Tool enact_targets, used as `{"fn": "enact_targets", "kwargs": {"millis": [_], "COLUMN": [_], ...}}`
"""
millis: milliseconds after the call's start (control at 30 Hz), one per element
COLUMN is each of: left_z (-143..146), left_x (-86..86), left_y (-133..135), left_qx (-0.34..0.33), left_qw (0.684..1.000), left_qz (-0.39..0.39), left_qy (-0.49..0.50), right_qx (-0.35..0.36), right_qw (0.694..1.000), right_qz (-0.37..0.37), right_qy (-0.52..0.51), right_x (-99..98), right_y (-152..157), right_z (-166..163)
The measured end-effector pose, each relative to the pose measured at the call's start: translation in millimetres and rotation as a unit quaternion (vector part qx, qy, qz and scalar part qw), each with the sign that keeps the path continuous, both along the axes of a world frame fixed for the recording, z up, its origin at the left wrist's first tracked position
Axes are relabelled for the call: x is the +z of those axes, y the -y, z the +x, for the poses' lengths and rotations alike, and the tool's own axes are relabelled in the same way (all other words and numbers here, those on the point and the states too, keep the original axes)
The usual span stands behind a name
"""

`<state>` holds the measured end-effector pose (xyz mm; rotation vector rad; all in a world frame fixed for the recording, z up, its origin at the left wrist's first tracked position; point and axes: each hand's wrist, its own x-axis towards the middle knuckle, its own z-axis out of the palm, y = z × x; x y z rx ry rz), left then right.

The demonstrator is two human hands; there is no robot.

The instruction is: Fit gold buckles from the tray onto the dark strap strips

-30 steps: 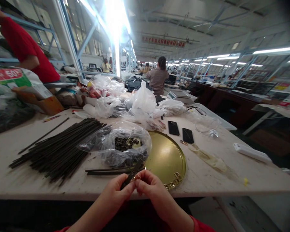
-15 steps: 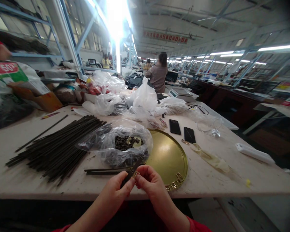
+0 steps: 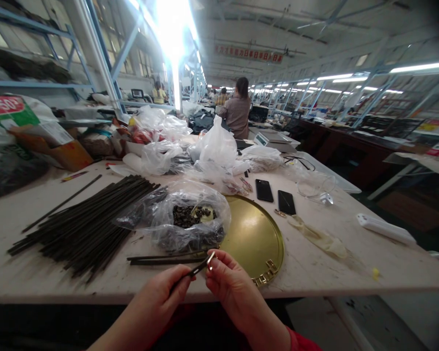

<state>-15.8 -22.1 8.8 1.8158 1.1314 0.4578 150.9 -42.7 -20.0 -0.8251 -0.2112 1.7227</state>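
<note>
My left hand (image 3: 164, 295) grips a thin dark strip (image 3: 195, 269) near the table's front edge. My right hand (image 3: 229, 282) pinches a small gold-coloured metal piece (image 3: 210, 259) at the strip's tip. Just beyond the hands lies a round brass tray (image 3: 256, 234) with a few gold clasps (image 3: 264, 274) on its near rim. A clear plastic bag (image 3: 185, 219) holding small dark parts rests on the tray's left side. Two loose dark strips (image 3: 161, 258) lie in front of the bag.
A big pile of long dark strips (image 3: 84, 219) covers the left of the table. Two black phones (image 3: 274, 196), a yellowish glove (image 3: 320, 239) and a white power strip (image 3: 386, 229) lie to the right. Plastic bags (image 3: 215, 151) crowd the back. A person (image 3: 237, 109) stands farther off.
My left hand has drawn back toward me with the strip, whose tip now points up to the right. The person in red at the far left has left the view.
</note>
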Motion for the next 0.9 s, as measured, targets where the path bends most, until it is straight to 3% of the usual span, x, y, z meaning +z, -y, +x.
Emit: {"fn": "enact_targets", "kwargs": {"millis": [267,567,700,900], "left_z": [0,16,18,17], "left_x": [4.2,3.9,3.8,-3.7], "left_y": [4,9,9,10], "left_qx": [-0.026,-0.001,-0.003,0.010], "left_qw": [0.999,0.997,0.997,0.992], "left_qz": [-0.023,-0.075,-0.079,-0.112], "left_qy": [0.011,0.016,-0.003,0.052], "right_qx": [0.095,0.024,0.021,0.031], "right_qw": [0.995,0.995,0.992,0.986], "right_qz": [0.017,0.070,0.091,0.096], "right_qy": [-0.027,0.060,0.088,0.135], "right_x": [-0.4,-4.9,-10.9,-18.1], "right_y": [7,14,12,11], "right_z": [-5,-15,-13,-12]}}
